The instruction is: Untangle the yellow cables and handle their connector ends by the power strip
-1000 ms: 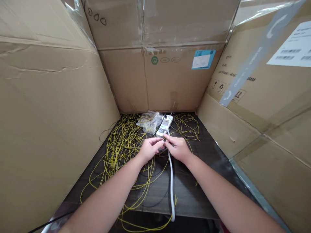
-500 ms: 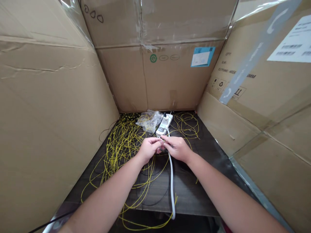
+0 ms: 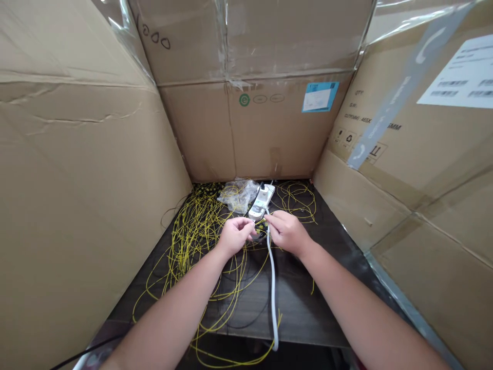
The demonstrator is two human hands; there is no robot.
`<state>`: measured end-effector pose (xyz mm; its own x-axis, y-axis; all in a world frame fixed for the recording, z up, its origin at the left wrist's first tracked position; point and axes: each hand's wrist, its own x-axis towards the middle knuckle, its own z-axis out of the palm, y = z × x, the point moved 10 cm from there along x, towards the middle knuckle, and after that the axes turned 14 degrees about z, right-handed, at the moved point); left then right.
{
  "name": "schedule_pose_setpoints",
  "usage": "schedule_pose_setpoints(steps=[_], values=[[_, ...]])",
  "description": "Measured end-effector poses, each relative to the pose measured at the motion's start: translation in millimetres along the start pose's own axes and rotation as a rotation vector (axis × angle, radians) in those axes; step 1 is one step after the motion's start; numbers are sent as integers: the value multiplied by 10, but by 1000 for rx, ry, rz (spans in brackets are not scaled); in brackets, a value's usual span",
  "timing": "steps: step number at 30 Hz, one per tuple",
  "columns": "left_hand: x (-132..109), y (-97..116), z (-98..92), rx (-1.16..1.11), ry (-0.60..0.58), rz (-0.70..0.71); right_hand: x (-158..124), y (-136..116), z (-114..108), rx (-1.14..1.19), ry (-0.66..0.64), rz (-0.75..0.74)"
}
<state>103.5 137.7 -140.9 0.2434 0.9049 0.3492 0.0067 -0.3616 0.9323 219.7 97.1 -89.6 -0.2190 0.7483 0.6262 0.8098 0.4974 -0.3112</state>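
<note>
My left hand (image 3: pixel 236 237) is closed in a pinch just in front of the white power strip (image 3: pixel 262 200). What its fingertips hold is too small to make out. To its right, my right hand (image 3: pixel 288 232) is also pinched, close to the white cable (image 3: pixel 272 277); its fingertips hide whatever is in them. In the gap between the hands lies a small black-and-yellow bundle (image 3: pixel 261 229). A black plug (image 3: pixel 263 187) sits at the strip's far end.
Tangled yellow wires (image 3: pixel 188 231) spread over the left of the dark table (image 3: pixel 308 308), with a looser coil (image 3: pixel 296 200) at the back right. A clear plastic bag (image 3: pixel 238 195) lies beside the strip. Cardboard boxes (image 3: pixel 269 139) wall in the back and both sides.
My hands, touching at the fingertips before, are now apart. The right hand has moved a little to the right, baring the black-and-yellow bundle between them. The view has tilted slightly.
</note>
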Motion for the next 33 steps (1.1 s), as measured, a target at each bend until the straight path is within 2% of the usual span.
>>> schedule_pose_setpoints(steps=[7,14,17,19,22,25,27,30,33], values=[[88,224,-218,208,40,96,106,346,-335,-156,217,138],[293,787,-445,283,76,201,111,826,-648,-113,384,430],[382,1037,-492,284,83,252,148,921,-682,-64,333,523],[436,1218,-445,296,49,289,242,773,-736,-42,283,496],[509,1520,-268,315,-41,348,477,189,-950,15,267,291],[564,1879,-94,324,-107,463,784,-446,-1032,146,82,81],[587,2101,-65,311,-97,543,971,-698,-1078,197,-10,27],[608,2305,-137,281,-43,601,1188,-850,-1171,209,-39,-6],[611,2359,-247,281,1,612,1336,-828,-1306,191,34,12]])
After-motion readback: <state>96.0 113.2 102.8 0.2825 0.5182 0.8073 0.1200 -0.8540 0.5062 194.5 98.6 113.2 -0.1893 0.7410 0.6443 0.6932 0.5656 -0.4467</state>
